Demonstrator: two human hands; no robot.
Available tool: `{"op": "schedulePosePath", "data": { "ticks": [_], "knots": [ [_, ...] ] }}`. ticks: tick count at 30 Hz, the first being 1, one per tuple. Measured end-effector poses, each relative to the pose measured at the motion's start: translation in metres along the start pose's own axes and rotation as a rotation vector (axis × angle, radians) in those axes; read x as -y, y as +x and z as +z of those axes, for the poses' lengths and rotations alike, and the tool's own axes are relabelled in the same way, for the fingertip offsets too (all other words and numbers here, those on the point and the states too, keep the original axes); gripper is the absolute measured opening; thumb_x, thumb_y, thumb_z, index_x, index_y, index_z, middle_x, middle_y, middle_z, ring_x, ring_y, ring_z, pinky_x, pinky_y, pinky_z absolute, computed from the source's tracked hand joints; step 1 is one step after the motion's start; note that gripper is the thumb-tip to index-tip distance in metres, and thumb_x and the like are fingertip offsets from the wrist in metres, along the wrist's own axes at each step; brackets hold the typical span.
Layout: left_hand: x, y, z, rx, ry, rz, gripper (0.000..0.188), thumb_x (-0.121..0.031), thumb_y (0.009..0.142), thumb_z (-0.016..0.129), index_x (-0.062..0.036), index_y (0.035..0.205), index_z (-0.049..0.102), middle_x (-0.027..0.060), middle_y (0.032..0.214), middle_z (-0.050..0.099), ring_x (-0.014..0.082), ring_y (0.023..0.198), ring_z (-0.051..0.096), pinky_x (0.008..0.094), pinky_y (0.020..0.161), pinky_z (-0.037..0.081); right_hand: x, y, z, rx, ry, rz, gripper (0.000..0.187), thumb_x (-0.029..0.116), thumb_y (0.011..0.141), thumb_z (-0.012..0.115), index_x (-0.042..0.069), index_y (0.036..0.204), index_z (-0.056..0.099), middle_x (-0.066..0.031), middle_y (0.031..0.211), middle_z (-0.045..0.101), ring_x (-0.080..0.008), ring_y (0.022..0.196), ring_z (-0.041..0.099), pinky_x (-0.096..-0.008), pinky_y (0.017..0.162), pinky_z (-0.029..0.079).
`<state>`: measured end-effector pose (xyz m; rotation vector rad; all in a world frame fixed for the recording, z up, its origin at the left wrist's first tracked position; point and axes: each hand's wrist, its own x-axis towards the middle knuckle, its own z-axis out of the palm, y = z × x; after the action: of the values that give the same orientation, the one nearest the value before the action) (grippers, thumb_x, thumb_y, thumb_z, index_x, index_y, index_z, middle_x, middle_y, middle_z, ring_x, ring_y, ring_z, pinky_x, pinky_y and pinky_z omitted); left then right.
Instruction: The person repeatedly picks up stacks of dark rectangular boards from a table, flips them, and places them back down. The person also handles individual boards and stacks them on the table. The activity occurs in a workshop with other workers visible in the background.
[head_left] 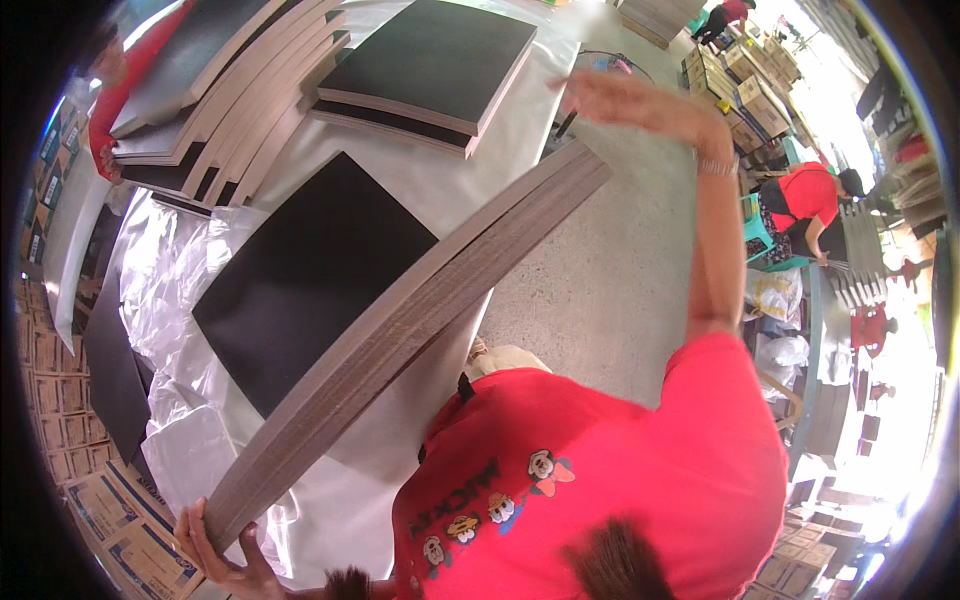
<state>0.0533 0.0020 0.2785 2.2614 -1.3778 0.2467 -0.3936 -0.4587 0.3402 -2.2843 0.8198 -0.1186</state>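
A thick stack of grey-brown sheets (400,335) slants across the middle, its layered edges toward me and slightly bowed. My left hand (230,560) grips its lower-left end, fingers and thumb on either side. Lifted away from the upper-right end, my right hand (625,105) holds nothing; its fingers are stretched out and somewhat blurred by motion. Behind the stack lies a black sheet (315,275) on the white-covered table (375,485), partly hidden by the stack.
Black-topped piles (430,60) stand at the table's far side, with fanned stacks (255,95) to their left. Crumpled clear plastic (175,290) lies along the left. A co-worker's red sleeve (140,70) shows far left; another person (805,200) bends over sheets at right. Cartons (130,535) stand lower left.
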Motion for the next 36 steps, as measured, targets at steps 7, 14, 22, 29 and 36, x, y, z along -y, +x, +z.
{"op": "schedulePosePath", "data": {
  "ticks": [7, 14, 22, 29, 36],
  "knots": [
    [0.008, 0.006, 0.011, -0.096, -0.238, -0.133, 0.076, -0.022, 0.055, 0.08, -0.0097, 0.125, 0.054, 0.0115, 0.115, 0.051, 0.0278, 0.107, 0.052, 0.0434, 0.094, 0.04, -0.102, -0.035, 0.175, -0.08, 0.663, 0.225, 0.091, 0.024, 0.073, 0.08, 0.002, 0.143, 0.027, -0.0145, 0.143, 0.037, -0.0279, 0.131, 0.034, -0.0431, 0.11, 0.027],
    [0.115, -0.078, 0.115, -0.245, -0.729, -0.515, 0.082, -0.045, 0.08, 0.067, -0.0044, 0.142, 0.031, 0.0107, 0.14, 0.039, 0.0239, 0.127, 0.037, 0.0378, 0.106, 0.028, -0.097, -0.003, 0.263, -0.256, 1.044, 0.061, 0.082, 0.023, 0.077, 0.076, 0.001, 0.141, 0.029, -0.0117, 0.142, 0.037, -0.0256, 0.133, 0.03, -0.039, 0.109, 0.026],
    [0.041, -0.091, 0.156, -0.234, -0.968, -0.568, 0.083, -0.038, 0.084, 0.067, -0.0025, 0.144, 0.022, 0.0113, 0.144, 0.033, 0.0224, 0.131, 0.031, 0.0359, 0.111, 0.017, -0.083, -0.001, 0.274, -0.441, 1.139, 0.036, 0.085, 0.021, 0.077, 0.076, 0.0, 0.142, 0.026, -0.0138, 0.145, 0.033, -0.0264, 0.135, 0.026, -0.0379, 0.111, 0.02],
    [-0.001, -0.065, 0.152, -0.259, -0.812, -0.591, 0.086, -0.038, 0.084, 0.067, -0.0002, 0.145, 0.019, 0.0144, 0.145, 0.031, 0.0254, 0.131, 0.031, 0.0379, 0.11, 0.019, -0.095, 0.035, 0.231, -0.462, 1.005, -0.003, 0.093, 0.03, 0.075, 0.075, -0.005, 0.143, 0.022, -0.0234, 0.147, 0.026, -0.0299, 0.14, 0.015, -0.0376, 0.114, 0.011],
    [-0.15, 0.034, 0.175, -0.232, -0.707, -0.771, 0.074, -0.039, 0.087, 0.063, 0.0028, 0.14, 0.032, 0.0171, 0.135, 0.044, 0.0263, 0.12, 0.044, 0.0354, 0.102, 0.034, -0.161, 0.104, 0.079, -0.39, 0.836, -0.035, 0.088, 0.035, 0.077, 0.073, -0.01, 0.138, 0.028, -0.0229, 0.138, 0.039, -0.0294, 0.133, 0.032, -0.0335, 0.109, 0.024]
  ]
}}
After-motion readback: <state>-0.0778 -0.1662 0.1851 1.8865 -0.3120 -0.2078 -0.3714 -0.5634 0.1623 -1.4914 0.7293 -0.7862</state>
